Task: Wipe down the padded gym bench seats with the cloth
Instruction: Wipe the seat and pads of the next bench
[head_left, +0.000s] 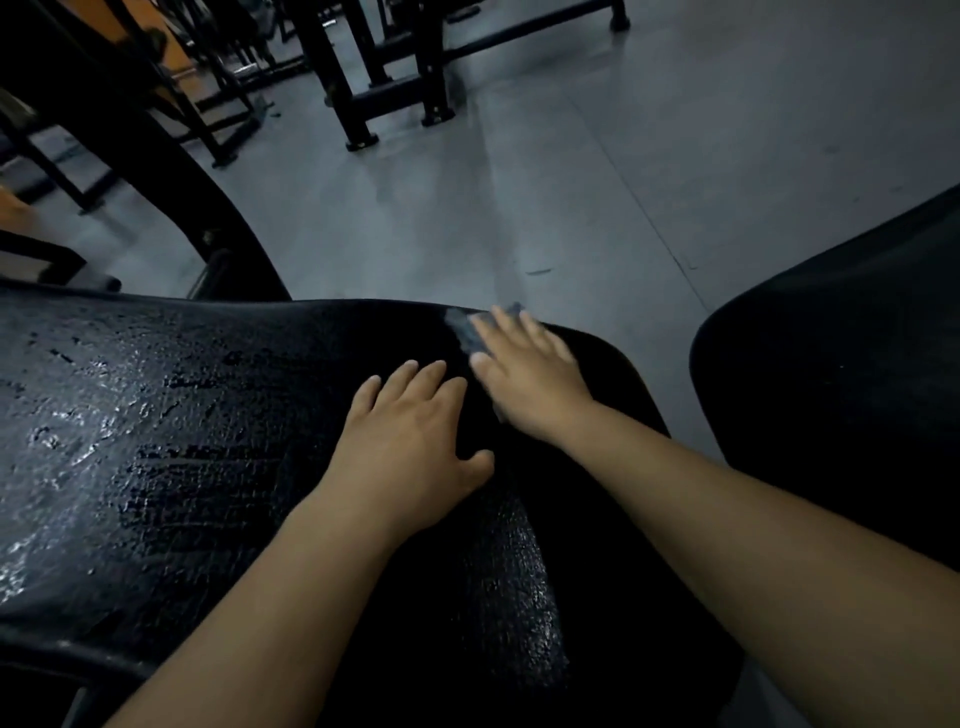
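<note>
The right grip (524, 374) lies flat, fingers straight, pressing the cloth (464, 326) onto the far right edge of the seat (156, 415); it clutches nothing. The left grip (410, 441), also released, rests palm-down on the seat just near-left of it. The seat's left part glistens as if damp, so most of it looks wiped, with the dull right corner now in hand. A second seat (831, 364) at right looks matte and probably remains to be done. Frames (363, 98) stand on the far floor (571, 182).
</note>
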